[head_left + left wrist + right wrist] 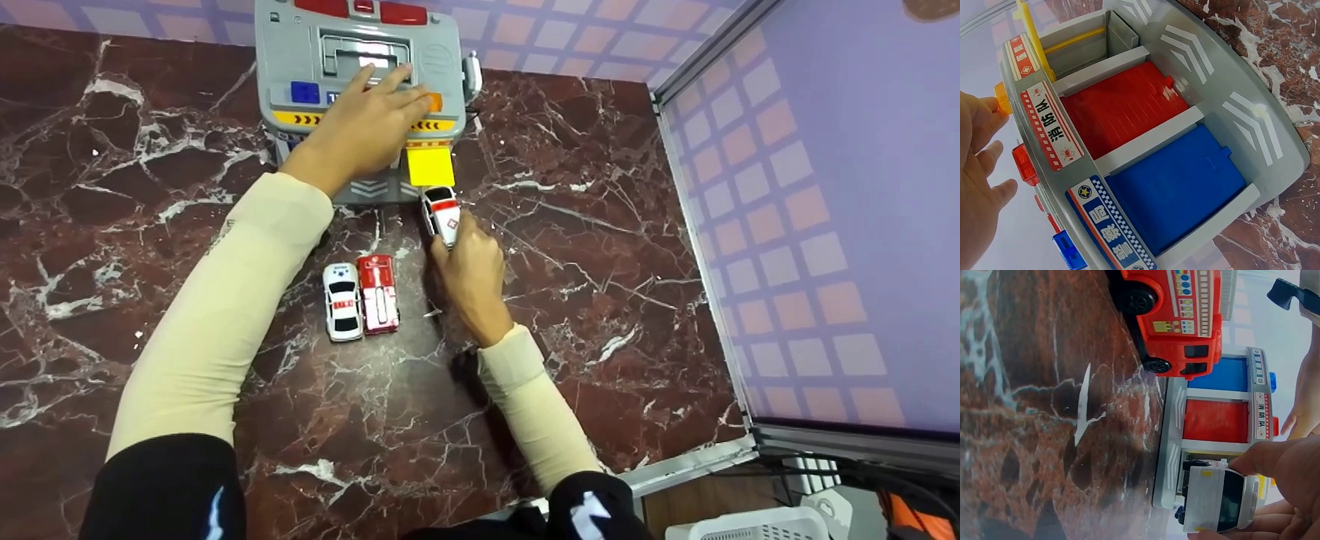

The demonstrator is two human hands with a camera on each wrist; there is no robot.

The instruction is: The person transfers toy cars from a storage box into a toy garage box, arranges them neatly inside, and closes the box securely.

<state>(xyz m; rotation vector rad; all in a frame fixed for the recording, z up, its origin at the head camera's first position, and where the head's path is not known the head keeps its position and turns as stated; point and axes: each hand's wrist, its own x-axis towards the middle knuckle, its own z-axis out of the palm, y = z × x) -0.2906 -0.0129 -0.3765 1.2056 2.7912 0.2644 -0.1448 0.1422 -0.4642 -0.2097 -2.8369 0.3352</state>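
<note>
A grey toy garage [281,56] stands at the back of the table. My left hand [367,127] rests on its roof with fingers spread, and in the left wrist view a finger touches the orange button [1002,99]. The yellow door [431,166] is raised, exposing the bay behind it; the red door [1123,109] and blue door [1176,185] are down. Just in front of the yellow door, my right hand [474,268] holds a white toy ambulance [441,206] by its rear, between thumb and fingers. Its nose points at that bay.
A white toy police car [343,304] and a red toy fire truck [379,292] sit side by side, left of my right hand. Low purple checked panels [810,225] border the marbled table [600,285] at the back and right. Beyond the near edge is a white basket [757,525].
</note>
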